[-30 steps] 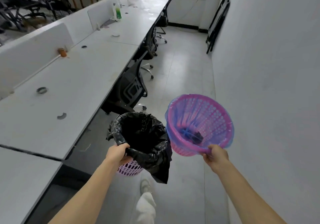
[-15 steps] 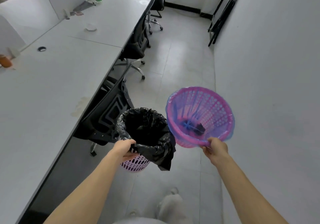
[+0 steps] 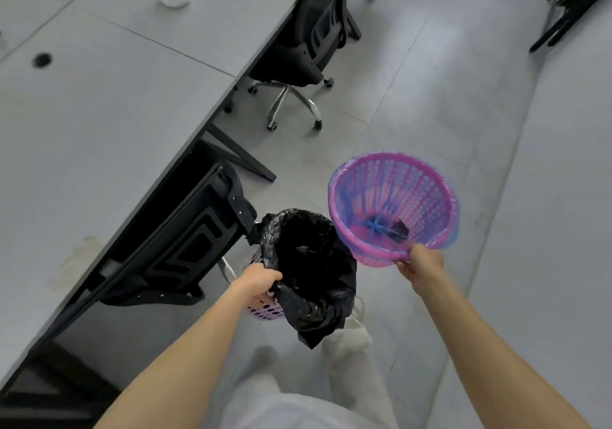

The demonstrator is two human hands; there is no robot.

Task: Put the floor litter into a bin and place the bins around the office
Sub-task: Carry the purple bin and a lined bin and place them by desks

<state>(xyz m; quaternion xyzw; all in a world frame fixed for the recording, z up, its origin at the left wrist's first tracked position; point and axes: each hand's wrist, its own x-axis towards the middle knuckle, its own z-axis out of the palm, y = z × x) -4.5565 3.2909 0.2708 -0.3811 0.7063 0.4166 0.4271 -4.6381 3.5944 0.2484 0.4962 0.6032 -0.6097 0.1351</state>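
Note:
I carry two pink perforated bins over the floor. My left hand [image 3: 257, 279] grips the near rim of the bin with the black liner [image 3: 308, 263]; its pink wall shows only below my wrist. My right hand [image 3: 420, 263] pinches the near rim of the bin with the clear blue liner [image 3: 390, 196], tilted toward me. A dark piece of litter [image 3: 397, 230] lies at that bin's bottom. The two bins hang side by side, nearly touching.
A long grey desk [image 3: 116, 114] runs along my left, with black office chairs [image 3: 311, 41] tucked under it. The nearest chair back [image 3: 198, 240] is just left of the black-lined bin. A white wall [image 3: 563, 196] bounds the aisle on the right. My legs show below.
I have walked forward along the aisle and my view has tipped down toward the floor. Both hands keep the same hold on the bins.

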